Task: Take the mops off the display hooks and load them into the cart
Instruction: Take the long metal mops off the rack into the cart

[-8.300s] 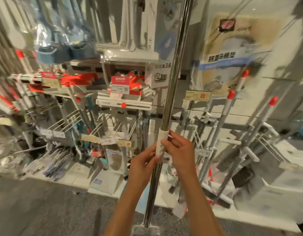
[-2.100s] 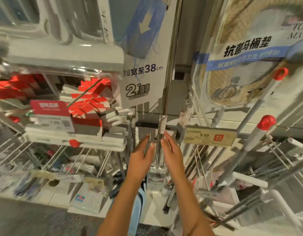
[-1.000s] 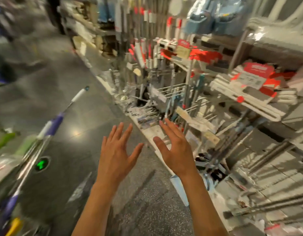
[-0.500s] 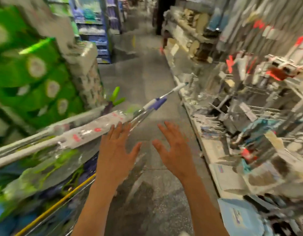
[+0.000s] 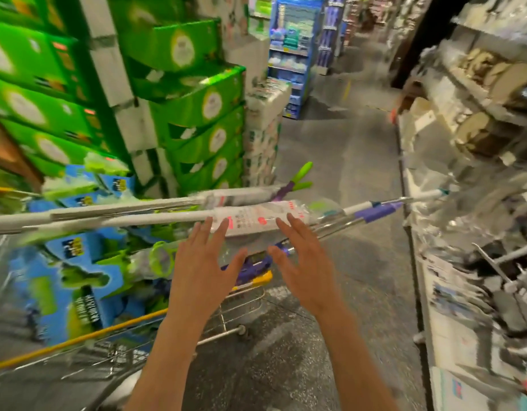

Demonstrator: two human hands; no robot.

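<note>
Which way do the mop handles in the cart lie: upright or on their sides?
On their sides. The mop handles lie nearly level across the cart, their purple grips sticking out past its end.

Two bare forearms, left hand (image 5: 201, 272) and right hand (image 5: 308, 269) ungloved, no sleeves, rings or watch.

The mop handles (image 5: 114, 215) ran off the left edge, their heads out of sight. The cart (image 5: 226, 310) was cut by the left and bottom edges and blurred, its wire walls hard to trace. Print on the wrapper (image 5: 256, 221) was too smeared to read. Goods on the right-hand shelf (image 5: 475, 232) blurred beyond telling
</note>
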